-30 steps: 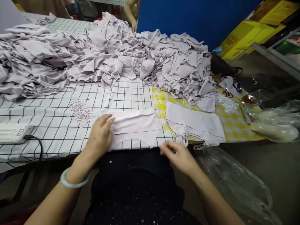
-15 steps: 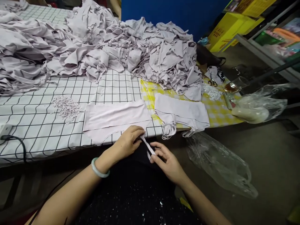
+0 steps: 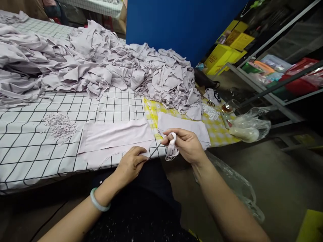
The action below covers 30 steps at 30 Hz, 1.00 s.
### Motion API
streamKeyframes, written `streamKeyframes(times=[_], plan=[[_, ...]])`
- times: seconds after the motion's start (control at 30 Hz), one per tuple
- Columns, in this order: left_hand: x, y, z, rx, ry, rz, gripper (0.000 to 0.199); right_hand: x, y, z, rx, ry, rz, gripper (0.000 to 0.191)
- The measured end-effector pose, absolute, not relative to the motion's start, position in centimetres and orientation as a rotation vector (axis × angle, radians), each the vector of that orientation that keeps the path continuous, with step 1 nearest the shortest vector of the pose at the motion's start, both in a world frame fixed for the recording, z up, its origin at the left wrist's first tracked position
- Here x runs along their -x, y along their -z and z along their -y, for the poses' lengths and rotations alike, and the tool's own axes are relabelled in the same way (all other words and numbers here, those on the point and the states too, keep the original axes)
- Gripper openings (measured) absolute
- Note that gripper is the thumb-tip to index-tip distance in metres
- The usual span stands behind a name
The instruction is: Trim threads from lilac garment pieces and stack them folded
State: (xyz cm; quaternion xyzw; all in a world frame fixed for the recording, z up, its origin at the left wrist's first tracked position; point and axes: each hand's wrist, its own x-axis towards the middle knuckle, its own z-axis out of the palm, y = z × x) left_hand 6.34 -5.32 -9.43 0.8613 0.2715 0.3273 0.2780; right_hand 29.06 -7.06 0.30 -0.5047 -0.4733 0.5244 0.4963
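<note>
My left hand (image 3: 132, 163) is closed in a pinch at the front right corner of a pale lilac garment (image 3: 114, 136) laid flat near the table edge. From its fingertips a thin, grey-looking strip (image 3: 154, 151) runs taut up to my right hand (image 3: 186, 144). Whether this is a strap seen edge-on or a slim tool, I cannot tell. My right hand is closed, with a pale fabric strap (image 3: 173, 137) looped at its fingers. Just below, a bunch of straps (image 3: 172, 153) hangs at the table edge. Behind that hand lies a second folded garment (image 3: 183, 122), partly covered.
A large heap of lilac garments (image 3: 166, 74) spans the back of the table. Small fabric clippings (image 3: 60, 126) lie at left. On the yellow checked cloth (image 3: 222, 136) are scissors (image 3: 210, 103), white scraps (image 3: 211, 111) and a plastic bag (image 3: 248, 129). A metal rack (image 3: 264, 90) stands at right.
My right hand has moved up and outward from beside my left hand to in front of the second garment. The left hand stays near the first garment's corner. The view has shifted right and upward.
</note>
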Motion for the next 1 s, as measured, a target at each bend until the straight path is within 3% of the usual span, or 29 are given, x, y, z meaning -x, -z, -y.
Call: streamKeyframes(times=[0.13, 0.27, 0.4, 0.53, 0.67, 1.0], plan=[[-6.5, 9.8, 5.6, -2.297, -0.877, -0.752, 0.019, -27.1, 0.4, 3.1, 1.173, -0.984, 1.131, 0.017], [-6.4, 9.5, 5.5, -2.146, -0.881, -0.746, 0.019, -24.8, -0.4, 2.3, 1.102, -1.295, 0.982, 0.031], [-5.5, 6.2, 4.6, -1.632, -1.031, -0.9, 0.023, -22.5, -0.7, 4.4, 1.148, -1.59, 1.013, 0.036], [-4.4, 2.3, 3.3, -1.235, -0.98, -0.936, 0.025, -20.9, 0.1, 6.7, 1.265, -1.584, 1.191, 0.033], [-3.7, 1.6, 3.3, -1.066, -0.756, -0.799, 0.017, -20.3, 0.7, 8.6, 1.346, -1.518, 1.31, 0.034], [-4.5, 5.4, 6.6, -1.654, -0.826, -0.867, 0.011, -20.5, 4.2, 13.4, 1.566, -1.409, 1.158, 0.035]])
